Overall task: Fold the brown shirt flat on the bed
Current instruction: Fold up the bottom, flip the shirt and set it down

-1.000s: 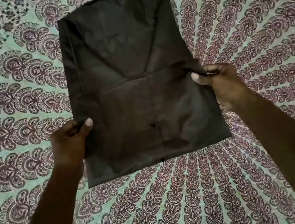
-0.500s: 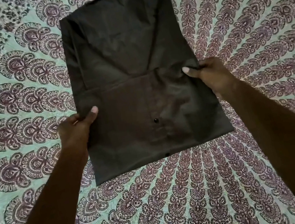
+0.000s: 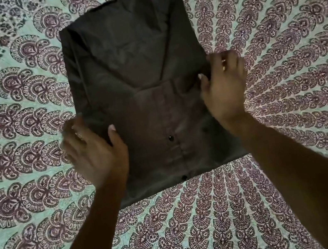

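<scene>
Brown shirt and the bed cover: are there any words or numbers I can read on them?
None. The brown shirt shows only plain cloth and two dark buttons, with no label in view. The bedspread carries a printed pattern, no letters or numbers.

patterned bed (image 3: 38, 190), brown shirt (image 3: 139, 74) lying flat on it

Shirt (image 3: 139, 74) between left hand (image 3: 96, 156), right hand (image 3: 226, 95)
</scene>
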A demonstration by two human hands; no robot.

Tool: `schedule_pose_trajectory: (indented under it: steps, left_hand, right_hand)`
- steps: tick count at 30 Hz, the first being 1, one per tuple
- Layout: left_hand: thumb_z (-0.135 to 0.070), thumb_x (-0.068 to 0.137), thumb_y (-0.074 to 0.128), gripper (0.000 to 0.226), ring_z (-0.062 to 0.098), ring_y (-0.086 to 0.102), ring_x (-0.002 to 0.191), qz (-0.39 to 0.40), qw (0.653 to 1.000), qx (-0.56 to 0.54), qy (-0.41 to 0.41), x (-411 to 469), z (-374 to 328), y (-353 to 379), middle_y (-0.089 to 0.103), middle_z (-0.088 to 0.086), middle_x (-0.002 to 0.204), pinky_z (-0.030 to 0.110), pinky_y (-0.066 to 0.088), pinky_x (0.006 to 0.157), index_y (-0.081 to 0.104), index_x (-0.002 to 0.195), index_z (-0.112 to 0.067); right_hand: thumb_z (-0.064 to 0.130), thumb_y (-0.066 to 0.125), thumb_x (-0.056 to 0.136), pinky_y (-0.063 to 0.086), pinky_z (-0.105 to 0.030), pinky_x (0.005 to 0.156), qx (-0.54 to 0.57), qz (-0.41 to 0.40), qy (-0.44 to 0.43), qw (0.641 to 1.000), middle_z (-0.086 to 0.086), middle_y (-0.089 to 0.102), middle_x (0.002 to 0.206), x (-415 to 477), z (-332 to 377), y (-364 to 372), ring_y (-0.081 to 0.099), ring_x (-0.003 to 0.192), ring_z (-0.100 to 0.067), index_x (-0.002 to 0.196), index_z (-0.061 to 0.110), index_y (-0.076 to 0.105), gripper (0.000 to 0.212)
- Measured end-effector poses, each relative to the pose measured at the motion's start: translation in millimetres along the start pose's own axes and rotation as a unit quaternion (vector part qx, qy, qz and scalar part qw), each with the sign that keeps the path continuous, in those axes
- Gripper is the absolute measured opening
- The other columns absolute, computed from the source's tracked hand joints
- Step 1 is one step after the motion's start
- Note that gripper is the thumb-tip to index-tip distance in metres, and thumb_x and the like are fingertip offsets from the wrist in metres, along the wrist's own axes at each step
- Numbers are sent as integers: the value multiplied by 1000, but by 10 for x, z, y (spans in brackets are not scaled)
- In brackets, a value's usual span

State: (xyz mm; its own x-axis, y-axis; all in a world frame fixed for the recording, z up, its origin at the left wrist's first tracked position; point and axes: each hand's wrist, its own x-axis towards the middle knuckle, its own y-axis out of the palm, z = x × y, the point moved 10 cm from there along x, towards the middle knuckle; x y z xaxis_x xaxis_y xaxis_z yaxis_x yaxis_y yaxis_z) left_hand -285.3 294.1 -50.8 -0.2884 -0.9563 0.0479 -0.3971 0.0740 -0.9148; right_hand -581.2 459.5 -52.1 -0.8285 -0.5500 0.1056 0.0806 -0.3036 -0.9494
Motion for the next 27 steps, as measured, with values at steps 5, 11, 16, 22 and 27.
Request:
schedule_pose_trajectory:
  steps: [5, 11, 16, 22, 27]
  left_hand:
    - [-61, 96, 48, 78, 31, 13, 159, 138, 965, 84, 207, -435, -316, 513, 6, 1, 174, 55, 24, 123, 19, 163, -33]
    - [-81, 86, 41, 94, 38, 1, 159, 177, 963, 143, 146, -620, 81, 720, -6, 2, 174, 62, 15, 124, 5, 163, -42]
    - [-79, 85, 50, 98, 35, 2, 160, 146, 970, 124, 147, -517, -52, 600, -3, 4, 174, 62, 15, 124, 11, 164, -35]
    - [-83, 86, 40, 92, 43, -2, 158, 133, 970, 143, 145, -341, -37, 721, -3, 4, 174, 69, 11, 122, 12, 163, -41]
    - [-90, 79, 37, 98, 57, -4, 153, 172, 966, 148, 123, -334, 23, 792, -9, 7, 173, 76, 12, 117, 10, 162, -45]
  right_hand:
    - [59, 43, 100, 33, -53, 112, -25, 144, -240, 960, -6, 27, 168, -829, 673, 549, 27, 153, -30, 157, 25, 38, 67]
    - [86, 30, 90, 19, -56, 122, -100, 153, -184, 966, 3, 8, 173, -804, 86, 635, 10, 160, -24, 159, 51, 17, 79]
    - [85, 30, 91, 12, -68, 121, -98, 130, -61, 985, -7, -2, 173, -644, -231, 485, 0, 159, -34, 164, 36, 13, 89]
    - [91, 36, 82, 15, -60, 123, -78, 165, -290, 939, -3, 4, 174, -936, 613, 658, 5, 160, -26, 162, 43, 17, 94]
    - [99, 36, 74, 13, -58, 124, -93, 138, -223, 961, 3, 8, 173, -788, 212, 602, 9, 160, -22, 159, 51, 20, 99]
